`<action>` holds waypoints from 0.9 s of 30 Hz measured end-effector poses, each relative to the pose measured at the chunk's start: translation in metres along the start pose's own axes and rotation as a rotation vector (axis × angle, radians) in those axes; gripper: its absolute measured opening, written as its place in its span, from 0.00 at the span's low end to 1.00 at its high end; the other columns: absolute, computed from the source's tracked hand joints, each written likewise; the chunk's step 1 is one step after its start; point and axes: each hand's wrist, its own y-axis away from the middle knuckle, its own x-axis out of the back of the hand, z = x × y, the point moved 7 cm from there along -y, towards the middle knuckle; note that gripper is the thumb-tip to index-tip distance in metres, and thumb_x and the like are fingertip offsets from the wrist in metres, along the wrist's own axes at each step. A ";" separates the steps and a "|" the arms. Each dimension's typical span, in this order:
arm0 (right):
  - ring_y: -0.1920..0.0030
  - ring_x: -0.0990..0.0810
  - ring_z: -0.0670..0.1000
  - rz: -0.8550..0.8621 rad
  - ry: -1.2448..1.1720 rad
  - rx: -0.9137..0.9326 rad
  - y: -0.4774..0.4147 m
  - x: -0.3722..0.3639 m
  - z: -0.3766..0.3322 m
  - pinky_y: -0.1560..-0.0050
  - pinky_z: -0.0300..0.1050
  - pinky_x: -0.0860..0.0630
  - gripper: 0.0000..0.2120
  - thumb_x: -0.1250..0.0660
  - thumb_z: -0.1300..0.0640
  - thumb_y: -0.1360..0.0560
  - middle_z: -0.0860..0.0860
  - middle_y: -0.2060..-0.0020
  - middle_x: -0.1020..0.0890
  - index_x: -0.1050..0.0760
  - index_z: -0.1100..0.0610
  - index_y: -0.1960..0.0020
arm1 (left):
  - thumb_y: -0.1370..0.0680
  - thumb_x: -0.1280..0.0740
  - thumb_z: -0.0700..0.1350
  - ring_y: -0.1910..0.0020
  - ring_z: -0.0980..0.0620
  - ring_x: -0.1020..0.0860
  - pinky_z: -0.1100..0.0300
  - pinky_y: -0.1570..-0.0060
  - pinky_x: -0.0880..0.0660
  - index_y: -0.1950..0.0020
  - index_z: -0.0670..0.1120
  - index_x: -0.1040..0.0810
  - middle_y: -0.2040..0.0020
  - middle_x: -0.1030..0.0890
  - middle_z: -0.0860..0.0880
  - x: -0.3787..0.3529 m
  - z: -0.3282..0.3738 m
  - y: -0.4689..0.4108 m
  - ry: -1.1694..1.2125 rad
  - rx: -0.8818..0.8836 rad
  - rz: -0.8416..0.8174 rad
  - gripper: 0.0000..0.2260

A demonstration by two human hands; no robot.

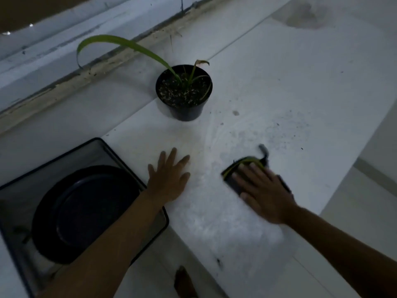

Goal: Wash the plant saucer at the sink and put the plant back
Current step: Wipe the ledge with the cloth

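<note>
A black round plant saucer (pixel 86 214) lies in a dark-rimmed sink (pixel 120 155) at the lower left. The plant (pixel 184 92), a black pot of soil with long green leaves, stands on the white counter (pixel 279 93) further back. My left hand (pixel 169 177) rests flat and open on the counter beside the sink's right edge. My right hand (pixel 264 190) presses flat on a dark scrub pad with a yellow-green edge (pixel 236 171) lying on the counter. The hand hides much of the pad.
The counter surface around the pad looks wet and streaked, with specks of soil scattered to the right. A dirty window ledge (pixel 86 74) runs along the back. The counter's right edge (pixel 365 147) drops to the floor. A brown object (pixel 183 282) shows at the bottom.
</note>
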 end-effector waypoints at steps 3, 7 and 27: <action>0.23 0.44 0.60 0.061 -0.157 -0.683 0.001 0.004 0.034 0.26 0.62 0.47 0.28 0.57 0.41 0.19 0.55 0.22 0.42 0.45 0.50 0.21 | 0.17 0.47 0.56 0.21 0.45 0.58 0.38 0.26 0.54 0.22 0.59 0.45 0.19 0.56 0.52 0.003 -0.005 0.004 0.073 -0.014 0.022 0.23; 0.23 0.46 0.61 0.062 -0.168 -0.748 0.014 -0.002 -0.051 0.26 0.63 0.51 0.28 0.55 0.42 0.18 0.55 0.22 0.44 0.47 0.50 0.21 | 0.17 0.44 0.48 0.21 0.44 0.53 0.40 0.24 0.51 0.24 0.54 0.36 0.19 0.49 0.49 0.001 -0.011 0.014 0.202 -0.046 0.019 0.20; 0.23 0.46 0.61 0.032 -0.255 -0.753 -0.097 0.005 -0.090 0.27 0.67 0.51 0.28 0.54 0.43 0.18 0.57 0.22 0.44 0.48 0.52 0.20 | 0.20 0.35 0.39 0.37 0.49 0.27 0.57 0.31 0.36 0.37 0.44 0.21 0.39 0.21 0.47 0.043 -0.044 0.075 0.457 -0.060 0.433 0.12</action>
